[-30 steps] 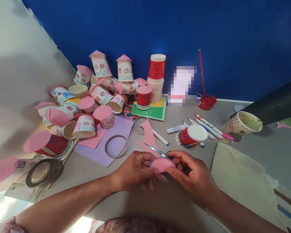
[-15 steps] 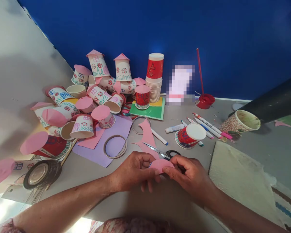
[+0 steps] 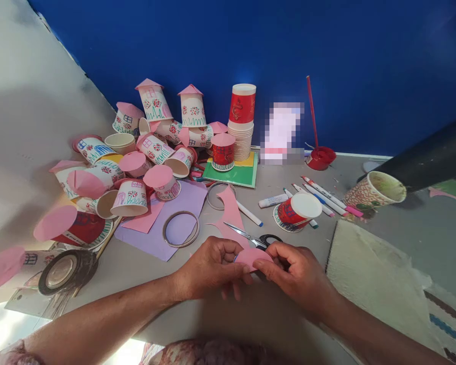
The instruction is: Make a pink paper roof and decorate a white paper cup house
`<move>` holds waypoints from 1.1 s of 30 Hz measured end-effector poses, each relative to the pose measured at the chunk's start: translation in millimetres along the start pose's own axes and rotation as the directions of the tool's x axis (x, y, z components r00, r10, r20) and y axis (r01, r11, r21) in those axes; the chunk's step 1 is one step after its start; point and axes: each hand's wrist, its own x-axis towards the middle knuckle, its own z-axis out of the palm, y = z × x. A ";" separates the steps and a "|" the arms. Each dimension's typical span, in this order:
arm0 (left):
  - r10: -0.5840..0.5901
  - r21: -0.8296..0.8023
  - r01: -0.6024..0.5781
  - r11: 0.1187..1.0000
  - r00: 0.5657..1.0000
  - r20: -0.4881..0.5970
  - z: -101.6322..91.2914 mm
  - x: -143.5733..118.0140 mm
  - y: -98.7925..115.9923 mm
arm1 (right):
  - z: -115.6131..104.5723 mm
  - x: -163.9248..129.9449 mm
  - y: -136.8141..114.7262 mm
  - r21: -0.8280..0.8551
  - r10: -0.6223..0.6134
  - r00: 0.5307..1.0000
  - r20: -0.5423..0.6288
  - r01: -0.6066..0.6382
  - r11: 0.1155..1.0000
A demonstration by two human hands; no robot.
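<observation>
A: Pink paper circle [image 3: 252, 256] — where is it held?

B: Pinched between both hands above the tabletop [image 3: 228, 324]; left hand [image 3: 209, 266] fingers [image 3: 240, 277] closed on its left edge, right hand [image 3: 298, 274] fingers closed on its right. Scissors [image 3: 256, 239] are seen just behind.
</observation>
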 end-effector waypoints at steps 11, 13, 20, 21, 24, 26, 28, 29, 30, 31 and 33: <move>-0.028 0.028 0.029 0.999 0.999 -0.035 1.8 0.5 0.8 | 0.0 -0.5 -2.4 -0.021 -0.015 1.000 -0.007 0.014 1.000; -0.027 0.024 0.028 0.999 0.999 -0.035 1.8 1.1 0.3 | 0.3 -0.1 -2.7 -0.014 -0.015 1.000 -0.002 0.015 1.000; -0.020 0.022 0.020 1.000 1.000 -0.014 0.0 0.5 -0.4 | -0.7 -1.1 -0.7 0.028 -0.028 1.000 -0.009 0.028 0.999; -0.019 0.018 0.019 1.000 1.000 -0.007 -0.4 0.2 -0.5 | -1.4 -1.3 -0.6 0.036 -0.029 1.000 -0.001 0.029 0.999; -0.016 0.008 0.016 1.000 1.000 0.007 -1.6 0.0 -1.5 | -3.5 -1.8 -2.0 0.067 -0.005 0.998 0.069 0.000 0.998; -0.012 0.008 0.012 1.000 1.000 0.018 -2.2 0.3 -2.1 | -4.2 -1.6 -3.9 0.072 0.011 0.993 0.116 -0.019 0.997; -0.011 0.007 0.011 1.000 0.999 0.038 -2.2 0.8 -2.1 | -4.3 -1.1 -5.9 0.062 0.019 0.991 0.134 -0.028 0.998; -0.011 0.009 0.011 1.000 0.999 0.049 -2.0 1.0 -1.9 | -4.2 -0.9 -6.7 0.056 0.020 0.991 0.134 -0.028 0.998; -0.012 0.013 0.011 1.000 0.998 0.055 -1.7 1.1 -1.5 | -3.9 -0.8 -7.2 0.049 0.021 0.991 0.130 -0.027 0.998; -0.013 0.020 0.012 1.000 0.998 0.058 -1.3 1.2 -1.2 | -3.6 -0.8 -7.4 0.042 0.021 0.992 0.125 -0.027 0.999; -0.015 0.042 0.013 0.999 0.998 0.055 -0.5 1.0 -0.6 | -2.7 -1.5 -7.3 0.029 0.012 0.993 0.118 -0.016 0.999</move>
